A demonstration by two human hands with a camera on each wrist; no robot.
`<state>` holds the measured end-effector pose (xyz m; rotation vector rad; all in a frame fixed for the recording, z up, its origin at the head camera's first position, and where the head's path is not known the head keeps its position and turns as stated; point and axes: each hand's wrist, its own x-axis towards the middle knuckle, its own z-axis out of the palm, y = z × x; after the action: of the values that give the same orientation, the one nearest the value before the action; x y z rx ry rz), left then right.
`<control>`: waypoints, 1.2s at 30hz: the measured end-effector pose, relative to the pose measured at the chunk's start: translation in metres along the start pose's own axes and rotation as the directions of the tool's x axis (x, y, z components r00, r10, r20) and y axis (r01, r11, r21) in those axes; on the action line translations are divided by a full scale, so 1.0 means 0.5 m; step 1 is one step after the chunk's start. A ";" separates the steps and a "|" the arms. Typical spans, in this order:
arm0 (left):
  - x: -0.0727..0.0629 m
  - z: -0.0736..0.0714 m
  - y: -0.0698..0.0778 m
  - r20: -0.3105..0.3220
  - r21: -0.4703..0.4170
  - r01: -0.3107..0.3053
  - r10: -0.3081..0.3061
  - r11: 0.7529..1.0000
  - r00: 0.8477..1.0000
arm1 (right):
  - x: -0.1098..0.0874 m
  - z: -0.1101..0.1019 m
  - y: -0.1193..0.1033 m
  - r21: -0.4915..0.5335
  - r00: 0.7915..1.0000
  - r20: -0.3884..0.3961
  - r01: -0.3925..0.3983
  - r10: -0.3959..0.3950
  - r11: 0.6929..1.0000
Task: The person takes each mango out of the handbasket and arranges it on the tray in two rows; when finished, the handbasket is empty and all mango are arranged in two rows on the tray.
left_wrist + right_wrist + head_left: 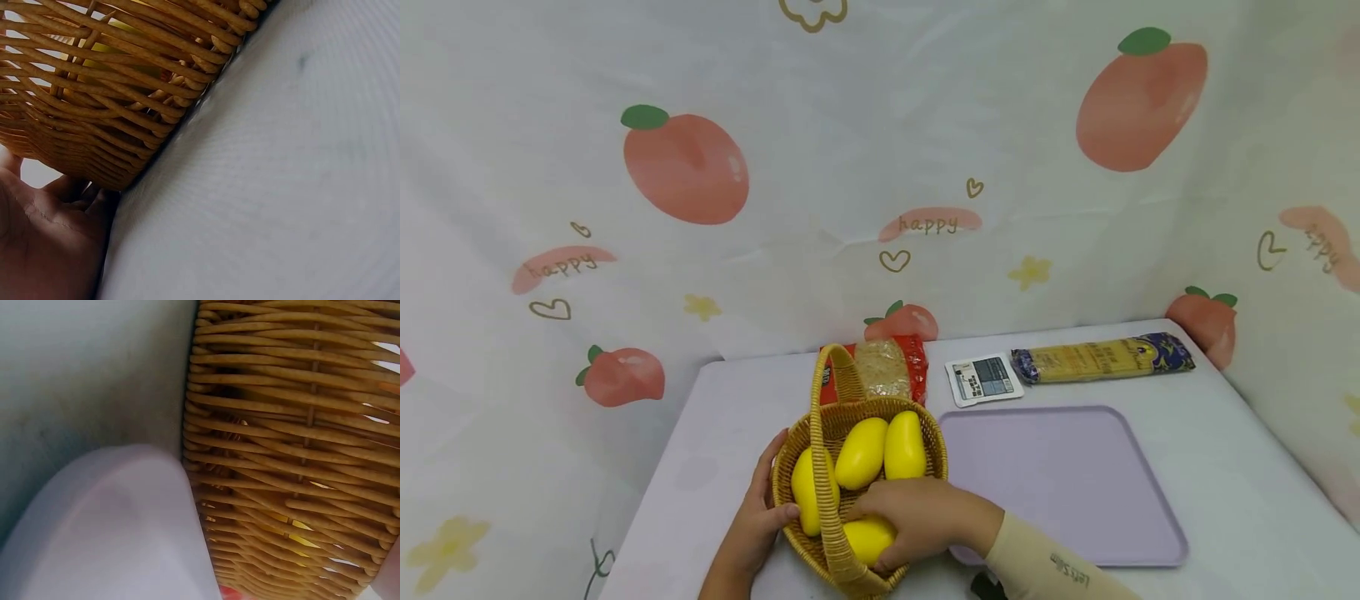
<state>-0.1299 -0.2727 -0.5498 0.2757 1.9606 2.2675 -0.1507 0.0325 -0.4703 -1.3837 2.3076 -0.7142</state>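
Note:
A woven wicker basket point(942, 454) with a tall arched handle point(828, 508) stands on the table and holds several yellow mangoes. My left hand point(758, 521) grips its left side, thumb over the rim and fingers along the outside. In the left wrist view, the palm point(50, 244) is beside the woven wall point(119, 94) near the tabletop. My right hand point(921, 518) reaches over the near right rim and holds the nearest mango point(869, 540) inside. Other mangoes point(861, 454) lie farther back. The right wrist view shows mostly the basket's outside point(281, 425); the held mango is hidden there.
A shallow lilac tray point(1060, 483) lies directly right of the basket. Behind the basket is a red package with a see-through window point(882, 367). A flat white packet point(984, 380) and a long yellow-and-blue pack point(1097, 358) lie along the back. A patterned cloth hangs behind the table.

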 end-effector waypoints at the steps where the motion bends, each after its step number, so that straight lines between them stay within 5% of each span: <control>1: -0.001 -0.001 0.000 -0.001 -0.001 0.000 0.000 1.000 1.000 | 0.001 0.000 -0.001 -0.008 1.000 -0.004 0.004 -0.004 1.000; 10: 0.000 -0.004 -0.001 -0.006 -0.001 0.005 -0.005 1.000 1.000 | -0.005 -0.012 0.009 0.122 0.999 0.021 0.029 -0.031 0.992; 22: 0.001 0.000 0.000 -0.006 -0.008 0.010 -0.010 1.000 1.000 | -0.013 -0.024 0.027 0.382 0.998 0.021 0.048 -0.061 0.923; 36: 0.002 -0.001 -0.003 -0.017 0.003 0.012 -0.012 1.000 1.000 | -0.049 -0.045 0.018 0.468 0.986 -0.168 0.070 0.011 0.881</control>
<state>-0.1311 -0.2728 -0.5512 0.2448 1.9687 2.2665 -0.1581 0.0630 -0.4561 -1.1645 2.0308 -1.3446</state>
